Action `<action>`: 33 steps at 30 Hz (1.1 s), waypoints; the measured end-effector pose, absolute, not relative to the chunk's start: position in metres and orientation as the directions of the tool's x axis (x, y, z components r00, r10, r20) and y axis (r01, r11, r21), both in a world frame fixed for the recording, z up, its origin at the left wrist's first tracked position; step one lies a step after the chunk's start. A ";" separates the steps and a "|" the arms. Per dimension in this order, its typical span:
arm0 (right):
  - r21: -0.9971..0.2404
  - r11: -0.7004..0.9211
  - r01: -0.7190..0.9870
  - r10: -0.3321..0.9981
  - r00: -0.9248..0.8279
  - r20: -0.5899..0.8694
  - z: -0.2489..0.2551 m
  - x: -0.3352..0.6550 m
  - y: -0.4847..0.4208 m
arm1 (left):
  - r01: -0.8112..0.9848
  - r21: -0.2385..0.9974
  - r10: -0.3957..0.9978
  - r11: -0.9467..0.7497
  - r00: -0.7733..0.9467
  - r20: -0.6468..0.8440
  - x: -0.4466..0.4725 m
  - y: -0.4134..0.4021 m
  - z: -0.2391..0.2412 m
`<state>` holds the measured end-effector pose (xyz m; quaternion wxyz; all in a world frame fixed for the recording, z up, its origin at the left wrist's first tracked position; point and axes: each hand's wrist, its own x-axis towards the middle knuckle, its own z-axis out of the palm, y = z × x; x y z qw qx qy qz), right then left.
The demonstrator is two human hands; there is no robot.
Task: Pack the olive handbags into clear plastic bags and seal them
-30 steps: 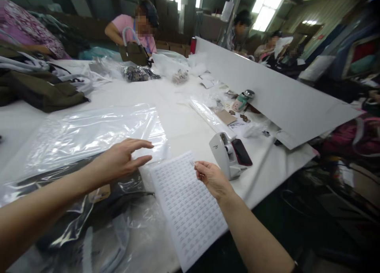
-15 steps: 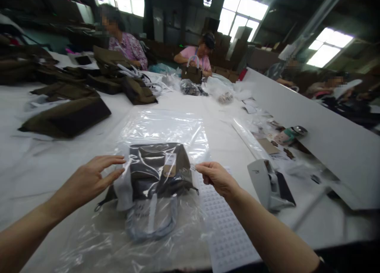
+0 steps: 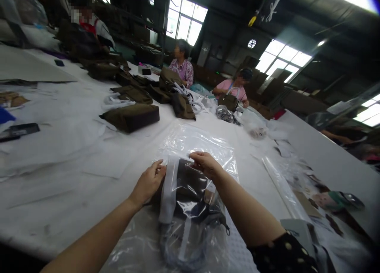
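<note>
In front of me a dark brown handbag [image 3: 191,184] lies flat inside a clear plastic bag [image 3: 133,241]. Its wrapped grey handles [image 3: 169,251] point towards me, and a tan and white hang tag [image 3: 209,196] shows through the film. White wrapping [image 3: 169,190] runs down its left side. My left hand [image 3: 148,182] is at the upper left edge of the plastic, thumb and fingers pinched together on it. My right hand [image 3: 206,164] reaches across the handbag's top edge, its fingertips closed on the film. The right forearm hides part of the handbag's right side.
More brown handbags [image 3: 133,116] lie at the back left. A grey tape dispenser [image 3: 299,229], a tumbler [image 3: 338,200] and a strip of clear film [image 3: 285,190] are on the right. A person in pink [image 3: 233,89] works across the table; a white partition [image 3: 326,158] borders the right.
My view has swung left. My right hand has moved from the bag's right side to its top edge. The left hand, earlier with spread fingers, has closed at the left edge.
</note>
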<state>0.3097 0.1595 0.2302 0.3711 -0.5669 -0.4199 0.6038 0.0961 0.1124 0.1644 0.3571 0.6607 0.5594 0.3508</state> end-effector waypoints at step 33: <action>-0.654 -0.419 0.630 0.858 0.039 -0.513 0.177 0.289 0.210 | 0.822 0.225 0.818 -0.523 0.409 0.404 0.123 0.113 0.162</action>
